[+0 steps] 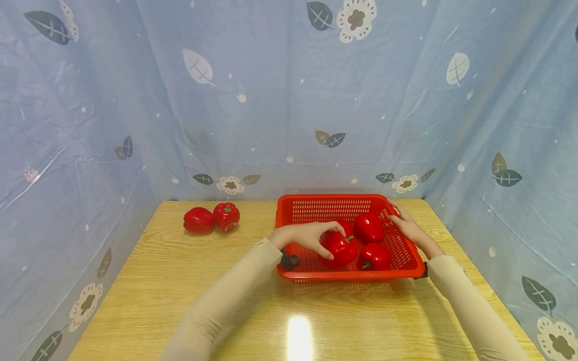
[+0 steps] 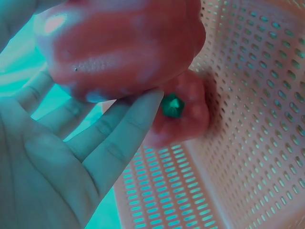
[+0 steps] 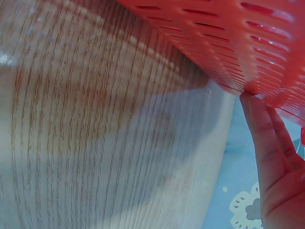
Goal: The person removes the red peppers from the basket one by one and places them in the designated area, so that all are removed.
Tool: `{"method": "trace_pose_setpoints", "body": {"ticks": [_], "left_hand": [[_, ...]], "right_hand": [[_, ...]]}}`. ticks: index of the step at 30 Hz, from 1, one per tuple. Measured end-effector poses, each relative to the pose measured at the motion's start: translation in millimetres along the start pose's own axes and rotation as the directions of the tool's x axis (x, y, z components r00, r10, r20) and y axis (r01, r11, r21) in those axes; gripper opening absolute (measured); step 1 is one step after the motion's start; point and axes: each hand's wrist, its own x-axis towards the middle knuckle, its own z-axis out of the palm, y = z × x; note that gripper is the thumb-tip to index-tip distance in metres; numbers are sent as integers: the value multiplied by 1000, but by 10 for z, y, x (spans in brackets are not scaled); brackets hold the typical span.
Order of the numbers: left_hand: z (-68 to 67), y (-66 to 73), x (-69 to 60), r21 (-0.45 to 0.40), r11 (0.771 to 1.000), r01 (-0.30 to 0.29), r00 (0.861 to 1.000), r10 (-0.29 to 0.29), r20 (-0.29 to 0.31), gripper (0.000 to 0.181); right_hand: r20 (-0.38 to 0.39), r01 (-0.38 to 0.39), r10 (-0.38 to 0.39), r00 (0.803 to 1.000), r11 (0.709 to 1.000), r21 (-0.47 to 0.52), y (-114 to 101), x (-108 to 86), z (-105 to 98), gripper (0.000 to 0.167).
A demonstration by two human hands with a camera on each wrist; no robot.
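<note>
My left hand [image 1: 311,235] reaches over the left side of a red plastic basket [image 1: 347,275] and holds a red bell pepper [image 1: 339,250], thumb on the near side and fingers beyond. In the left wrist view the held pepper [image 2: 124,43] lies against the fingertips, above another pepper [image 2: 193,107] with a green stem. Beside it in the basket are a pepper [image 1: 369,228] at the back right and one [image 1: 376,256] at the front right; another is partly hidden behind my hand. My right hand [image 1: 408,225] grips the basket's right rim, fingers [image 3: 262,129] against the outer wall.
Two more red bell peppers, one lying on its side [image 1: 198,220] and one upright [image 1: 227,216], sit together at the table's back left. The wooden table [image 1: 217,281] is bounded by a blue patterned curtain [image 1: 253,100] at the back and sides.
</note>
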Motion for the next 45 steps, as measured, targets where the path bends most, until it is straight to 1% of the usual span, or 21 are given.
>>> {"method": "trace_pose_setpoints", "body": {"ticks": [5,12,16,23,27,31,35,38,42,45], "left_hand": [[-20,7,-28,5,1000,8,1000,-7,-14,54],[-52,33,-91,6,1000,-8,1000,8,-25,54],[-87,60,-141,14,1000,-7,999,8,-53,54],[-145,63,-215,-7,999,-31,995,31,-95,54],[-166,45,-271,-7,1000,-25,990,23,-137,54],[-194,33,-335,7,1000,-10,984,11,-179,55],[-224,27,-400,-9,1000,-8,978,6,-207,57],[-246,13,-448,-24,999,-21,974,15,-227,57],[-265,-21,-503,-30,999,-39,967,30,-253,58],[-275,-43,-541,-41,998,-49,961,36,-274,57]], "right_hand": [[-10,13,-13,1000,1000,-13,-6,-2,1,60],[-14,9,-9,1000,1000,-12,2,1,12,60],[-6,9,-9,1000,1000,-9,15,4,9,59],[-2,14,-14,1000,1000,11,-3,7,-6,60],[-6,23,-23,1000,1000,11,-10,11,1,59],[-12,35,-35,999,999,-10,-6,19,11,57],[-21,37,-37,999,999,-27,3,19,18,56],[-15,41,-41,999,999,-19,5,19,16,57],[-7,25,-25,1000,1000,19,-2,19,10,58],[-5,10,-10,1000,1000,24,-5,13,0,59]]}}
